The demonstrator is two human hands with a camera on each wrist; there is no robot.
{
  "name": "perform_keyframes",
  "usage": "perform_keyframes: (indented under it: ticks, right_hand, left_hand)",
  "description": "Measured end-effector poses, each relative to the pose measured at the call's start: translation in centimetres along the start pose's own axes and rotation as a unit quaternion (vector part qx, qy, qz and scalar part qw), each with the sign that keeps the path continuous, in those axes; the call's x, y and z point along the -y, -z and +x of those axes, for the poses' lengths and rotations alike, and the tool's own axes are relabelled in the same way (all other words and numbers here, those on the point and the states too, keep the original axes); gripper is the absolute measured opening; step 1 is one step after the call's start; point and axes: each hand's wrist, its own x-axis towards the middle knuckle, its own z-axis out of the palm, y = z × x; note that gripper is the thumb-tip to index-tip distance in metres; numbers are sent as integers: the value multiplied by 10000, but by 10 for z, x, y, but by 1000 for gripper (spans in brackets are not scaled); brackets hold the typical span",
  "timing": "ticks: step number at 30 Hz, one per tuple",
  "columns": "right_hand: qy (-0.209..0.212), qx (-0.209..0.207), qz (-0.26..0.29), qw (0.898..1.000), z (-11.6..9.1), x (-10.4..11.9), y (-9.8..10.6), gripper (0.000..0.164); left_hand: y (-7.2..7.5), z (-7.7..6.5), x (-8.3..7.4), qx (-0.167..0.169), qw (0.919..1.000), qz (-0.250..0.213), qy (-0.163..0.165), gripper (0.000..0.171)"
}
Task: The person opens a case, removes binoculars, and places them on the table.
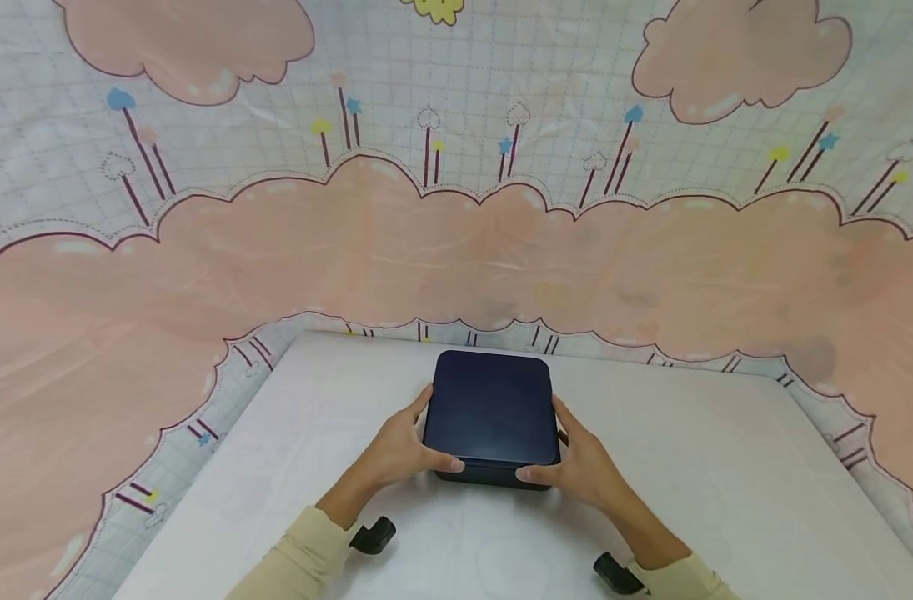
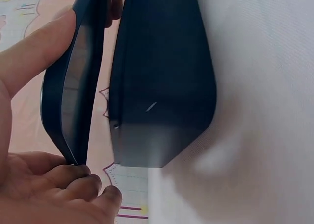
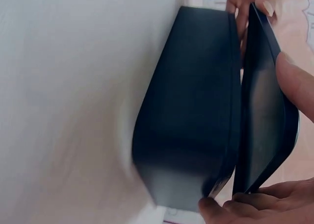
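A dark navy square lid [image 1: 492, 407] with rounded corners is held level over a matching dark box [image 1: 494, 477] on the white table. Both wrist views show a gap between the lid [image 2: 52, 99] and the box body [image 2: 164, 72], so the two are apart. My left hand [image 1: 398, 448] grips the lid's left side, thumb at its front edge. On the opposite side my right hand [image 1: 587, 467] holds it the same way, with one fingertip close to the box [image 3: 189, 101] in the right wrist view. The inside of the box is hidden.
The white table [image 1: 336, 392] stretches out around the box. Behind and beside it hangs a cloth [image 1: 501, 258] printed with pink clouds. Black wrist-camera mounts [image 1: 373, 536] stick out at both cream sleeves.
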Motion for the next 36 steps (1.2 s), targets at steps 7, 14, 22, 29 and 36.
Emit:
perform_keyframes:
  ticks: [7,14,22,29,36]
  right_hand:
    - [215,-11,-243,9995,-2,12,-6,134]
    - [220,-140,-450,9986,-5,28,-11,134]
    - [289,-208,-595,9976,-3,43,-19,132]
    - [444,-214,-476,9976,-1,55,-32,130]
    - [500,-233,-233,9982,4,66,-47,128]
  left_hand:
    - [14,-11,-1,-5,9997,-262,-23,138]
    - [27,-18,0,-41,9995,-311,-60,138]
    - [40,-24,4,-98,9996,-220,-119,137]
    - [56,-30,12,-95,9994,-271,-217,136]
    - [73,-37,22,-96,9989,-364,-282,137]
